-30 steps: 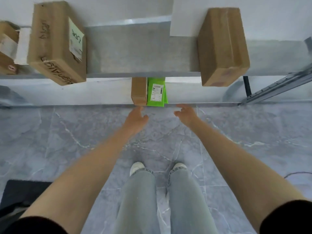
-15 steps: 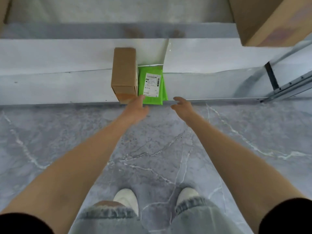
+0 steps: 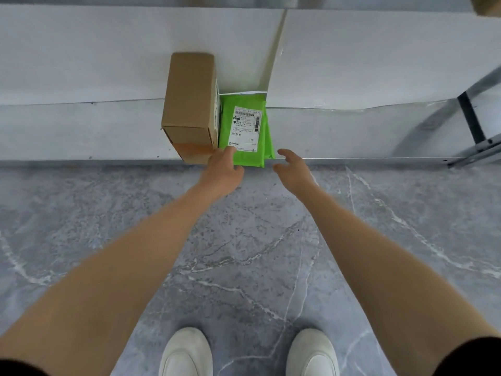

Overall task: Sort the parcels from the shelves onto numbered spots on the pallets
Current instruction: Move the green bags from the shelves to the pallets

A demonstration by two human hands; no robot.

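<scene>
I'm looking straight down through the head camera. The green bag [image 3: 245, 156] is lying flat on the low shelf [image 3: 81, 147], near edge right at the shelf's front lip. Its white label [image 3: 246, 127] is facing up, with barcode and print too small to read. A second green layer is poking out along the bag's right side, and I can't tell if that's a separate parcel. The cardboard box [image 3: 189, 101] is standing just left of the bag, its side touching the bag's left edge, with an orange patch on its near face.

The left hand [image 3: 222, 173] is reaching in with its back to the camera. One digit is lying on the bag's near-left corner, beside the box. The rest of the fingers are hiding under the hand, so I can't tell if it's pinching the bag or only touching it. The right hand [image 3: 294, 170] is hovering just off the bag's near-right corner with fingers spread and loosely bent. It's holding nothing and showing a small gap to the bag.

Both bare forearms are stretching forward from black sleeves at the bottom corners. White shoes [image 3: 187, 351] are standing on the grey marble floor [image 3: 244, 240], toes pointing at the shelf. A white board [image 3: 108, 58] is lining the shelf's back, and a metal frame [image 3: 473, 131] is showing at the right. The corner of another box [image 3: 488, 4] is peeking in at top right.
</scene>
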